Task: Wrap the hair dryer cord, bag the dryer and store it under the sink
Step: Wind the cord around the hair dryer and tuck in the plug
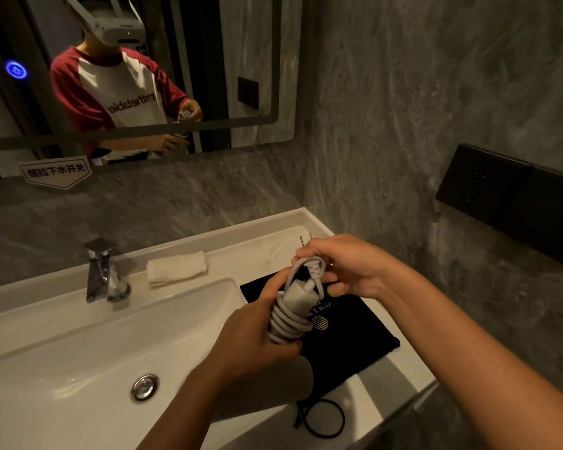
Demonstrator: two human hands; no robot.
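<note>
My left grip (257, 332) is closed around the dryer handle (298, 302) wound with cord (286, 324), my right grip (342, 266) pinches the plug (312, 266) just above, over the black bag (345, 339), and if that pinch slackens I reckon the coils spring loose.

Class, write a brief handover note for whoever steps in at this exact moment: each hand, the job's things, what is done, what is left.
Left hand: grips the hair dryer handle with the cord coiled around it.
Right hand: holds the plug end, prongs up.
Black bag: lies flat on the counter right of the basin, under the hands; its drawstring lies near the front edge.
Done: cord mostly wrapped.
Left: secure the plug, bag the dryer, store it under the sink.
</note>
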